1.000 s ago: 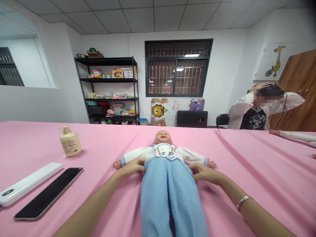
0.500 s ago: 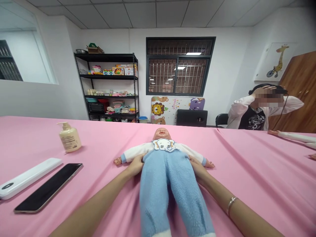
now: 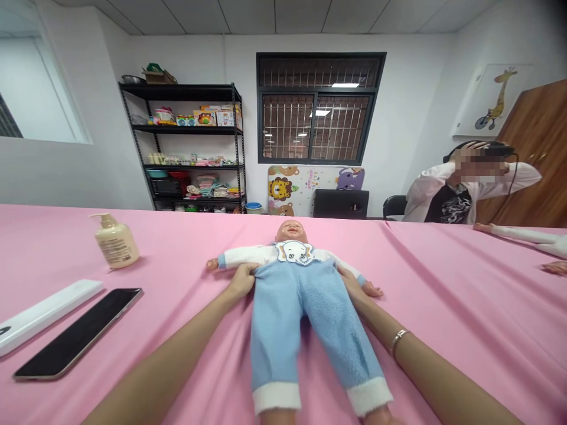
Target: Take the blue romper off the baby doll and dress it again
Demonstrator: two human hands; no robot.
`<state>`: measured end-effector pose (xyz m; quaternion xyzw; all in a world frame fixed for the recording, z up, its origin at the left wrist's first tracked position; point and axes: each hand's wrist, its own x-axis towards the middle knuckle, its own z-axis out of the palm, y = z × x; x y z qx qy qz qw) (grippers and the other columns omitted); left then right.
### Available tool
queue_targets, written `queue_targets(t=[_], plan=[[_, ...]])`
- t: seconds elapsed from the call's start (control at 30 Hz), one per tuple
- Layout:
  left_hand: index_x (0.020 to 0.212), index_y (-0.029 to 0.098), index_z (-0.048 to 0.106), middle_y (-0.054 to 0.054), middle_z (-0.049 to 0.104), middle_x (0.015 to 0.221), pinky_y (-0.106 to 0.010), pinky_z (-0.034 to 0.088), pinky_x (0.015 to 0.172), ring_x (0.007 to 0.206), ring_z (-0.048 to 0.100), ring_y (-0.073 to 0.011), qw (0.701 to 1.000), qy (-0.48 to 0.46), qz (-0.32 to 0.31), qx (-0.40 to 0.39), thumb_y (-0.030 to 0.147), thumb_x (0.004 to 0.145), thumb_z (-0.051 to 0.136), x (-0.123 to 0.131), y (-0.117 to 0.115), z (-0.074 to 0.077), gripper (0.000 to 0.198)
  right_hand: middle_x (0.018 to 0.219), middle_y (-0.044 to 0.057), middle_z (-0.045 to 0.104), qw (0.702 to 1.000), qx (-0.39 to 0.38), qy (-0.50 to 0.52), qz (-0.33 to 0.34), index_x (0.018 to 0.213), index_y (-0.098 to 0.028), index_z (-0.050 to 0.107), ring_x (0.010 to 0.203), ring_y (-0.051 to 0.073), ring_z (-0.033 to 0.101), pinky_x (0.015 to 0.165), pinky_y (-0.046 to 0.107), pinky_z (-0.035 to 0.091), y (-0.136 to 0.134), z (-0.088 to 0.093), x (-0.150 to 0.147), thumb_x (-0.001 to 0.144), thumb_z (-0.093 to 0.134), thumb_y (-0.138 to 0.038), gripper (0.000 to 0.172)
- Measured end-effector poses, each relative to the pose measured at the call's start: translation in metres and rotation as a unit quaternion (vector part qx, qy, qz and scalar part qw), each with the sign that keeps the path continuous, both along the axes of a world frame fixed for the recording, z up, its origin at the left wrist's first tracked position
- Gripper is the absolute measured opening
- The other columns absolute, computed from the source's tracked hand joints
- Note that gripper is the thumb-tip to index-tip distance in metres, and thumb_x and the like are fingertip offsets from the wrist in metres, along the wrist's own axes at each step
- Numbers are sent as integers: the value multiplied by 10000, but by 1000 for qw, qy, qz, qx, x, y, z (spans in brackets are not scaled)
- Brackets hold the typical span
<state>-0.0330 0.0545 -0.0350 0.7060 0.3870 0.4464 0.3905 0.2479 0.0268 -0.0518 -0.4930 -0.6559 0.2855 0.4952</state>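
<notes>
A baby doll (image 3: 291, 231) lies on its back with its arms spread, its head at the far side. It wears a white long-sleeved top with an elephant face (image 3: 295, 252) on the chest and fluffy blue trousers (image 3: 277, 319) with white cuffs. My left hand (image 3: 243, 280) pinches the trousers' waist at the left side. At the opposite side, my right hand (image 3: 351, 284) grips the waist too, its fingertips partly hidden by the cloth. The doll's bare ankles show below the cuffs.
Pink cloth (image 3: 177, 236) covers the table. To the left are a pump bottle (image 3: 116, 243), a white elongated device (image 3: 51, 313) and a black phone (image 3: 82, 333). Across the table a person (image 3: 436, 189) has both hands raised to the head; another doll's arm (image 3: 516, 235) lies at right.
Both hands have drawn the trousers' waist up toward the doll's chest. The cuffs have risen, and the ankles now show. The view has shifted slightly.
</notes>
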Motion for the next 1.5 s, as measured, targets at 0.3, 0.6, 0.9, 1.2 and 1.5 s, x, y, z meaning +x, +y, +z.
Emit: queue_targets(t=[0.3, 0.6, 0.9, 1.2, 1.5], plan=[[737, 142, 599, -44, 639, 770, -290, 474, 717, 734, 593, -162, 980, -34, 194, 40, 89, 554, 365, -16, 13, -14, 301, 729, 18, 568, 973, 162, -136, 89, 738, -179, 523, 687, 132, 510, 661, 253, 408, -88, 62, -50, 805, 510, -309, 147], [779, 142, 598, -34, 626, 753, -298, 462, 729, 728, 583, -161, 982, 6, 181, 61, 86, 582, 369, -12, 10, -14, 307, 730, -10, 549, 876, 147, -316, 332, 739, -176, 498, 646, 81, 467, 605, 190, 336, -149, 59, -95, 893, 431, -293, 204], [905, 152, 590, -55, 623, 926, -309, 434, 788, 873, 556, -198, 989, 77, 92, 89, 382, 809, 474, -3, -6, -2, 275, 747, 34, 578, 968, 214, -123, 54, 782, -174, 536, 706, 138, 509, 671, 260, 386, -100, 64, -68, 880, 425, -335, 219], [740, 136, 545, 2, 525, 696, -224, 385, 600, 666, 474, -128, 992, -26, 105, 56, 477, 759, 539, -8, 10, -6, 342, 718, 51, 592, 998, -65, -20, -3, 726, -137, 564, 701, 184, 518, 651, 297, 401, -8, 9, 9, 748, 429, -579, 462], [705, 148, 528, 7, 517, 662, -231, 404, 589, 624, 486, -123, 975, -133, 175, 15, 513, 702, 568, -6, 12, -1, 367, 592, -3, 516, 994, 18, -13, -103, 690, -161, 508, 564, 139, 474, 577, 273, 370, 21, -1, 19, 679, 549, -503, 345]])
